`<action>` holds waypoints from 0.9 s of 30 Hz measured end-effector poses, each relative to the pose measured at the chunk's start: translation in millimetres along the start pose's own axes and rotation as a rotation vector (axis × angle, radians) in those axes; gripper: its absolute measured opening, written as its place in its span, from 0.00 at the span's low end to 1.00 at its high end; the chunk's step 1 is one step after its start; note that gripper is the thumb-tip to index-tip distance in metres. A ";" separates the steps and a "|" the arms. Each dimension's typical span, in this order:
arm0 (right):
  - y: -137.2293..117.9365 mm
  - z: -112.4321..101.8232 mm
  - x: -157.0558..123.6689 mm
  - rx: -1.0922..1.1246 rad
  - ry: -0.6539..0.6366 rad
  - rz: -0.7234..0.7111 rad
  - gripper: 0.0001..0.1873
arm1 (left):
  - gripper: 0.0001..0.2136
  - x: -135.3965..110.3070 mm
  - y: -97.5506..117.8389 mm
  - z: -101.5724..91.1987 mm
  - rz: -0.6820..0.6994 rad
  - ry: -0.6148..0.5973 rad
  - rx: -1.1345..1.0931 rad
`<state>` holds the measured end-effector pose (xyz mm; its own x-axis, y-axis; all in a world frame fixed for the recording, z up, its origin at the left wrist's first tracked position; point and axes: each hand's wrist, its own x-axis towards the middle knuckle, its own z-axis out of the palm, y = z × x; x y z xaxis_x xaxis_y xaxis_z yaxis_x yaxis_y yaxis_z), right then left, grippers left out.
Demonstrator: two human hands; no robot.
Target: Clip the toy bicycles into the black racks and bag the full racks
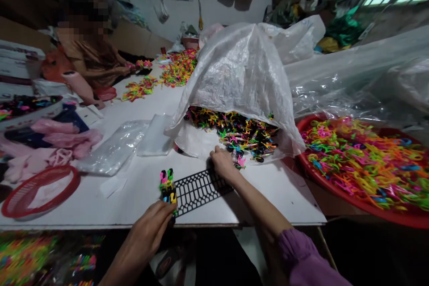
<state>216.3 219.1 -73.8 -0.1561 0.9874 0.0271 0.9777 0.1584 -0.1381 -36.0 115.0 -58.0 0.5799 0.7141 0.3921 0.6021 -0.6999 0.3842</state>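
Note:
A black plastic grid (pixel 201 190) lies slanted near the table's front edge. Several small coloured plastic toys (pixel 167 183) with black parts stand in rows at its left end. My left hand (pixel 149 228) is closed at that end, fingers against the nearest toys and the grid's corner. My right hand (pixel 223 165) is over the grid's far right end, its fingers bent together; whatever is in them is hidden. Just beyond it, a heap of similar toys (pixel 248 136) spills from the mouth of a white woven sack (pixel 237 71).
At the right stands a red basin (pixel 310 167) of coloured plastic pieces. A red basket (pixel 75 183) and clear plastic bags (pixel 114 147) lie left. Across the table (pixel 140 210), another person (pixel 97 53) handles pieces beside loose coloured piles (pixel 179 67).

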 end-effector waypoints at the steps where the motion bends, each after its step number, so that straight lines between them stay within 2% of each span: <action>1: -11.4 4.3 4.5 0.005 0.012 -0.030 0.12 | 0.10 -0.6 -3.2 0.6 0.021 -0.007 0.008; 4: -43.0 15.4 15.7 0.008 0.076 -0.161 0.10 | 0.11 -2.3 -11.6 2.0 0.064 -0.052 0.047; 6: -47.1 16.5 23.1 0.017 0.098 -0.226 0.10 | 0.11 -3.4 -14.6 2.2 0.065 -0.076 0.083; 8: -30.9 11.5 31.0 0.005 0.086 -0.160 0.11 | 0.11 -4.4 -15.5 2.5 0.062 -0.082 0.122; 12: 34.3 -5.0 43.5 -0.087 0.078 0.145 0.13 | 0.10 -5.2 -11.8 5.4 0.072 -0.054 0.154; 15: 65.0 -8.5 44.1 -0.120 0.073 0.163 0.13 | 0.09 -2.3 -4.5 8.2 0.029 -0.048 0.134; 19: 64.6 1.1 34.1 -0.137 0.073 0.112 0.14 | 0.12 2.6 4.4 8.9 -0.023 0.020 0.142; 22: 58.3 6.9 29.4 -0.162 0.072 0.139 0.17 | 0.11 2.0 4.5 8.4 0.030 0.042 0.164; 27: 57.5 -0.9 36.1 -0.185 0.016 0.180 0.16 | 0.08 -4.2 0.3 10.3 0.073 0.065 0.163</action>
<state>267.0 263.8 -79.9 0.0236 0.9991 0.0343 0.9988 -0.0250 0.0410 -32.6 111.9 -68.1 0.5918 0.6555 0.4692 0.6438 -0.7346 0.2142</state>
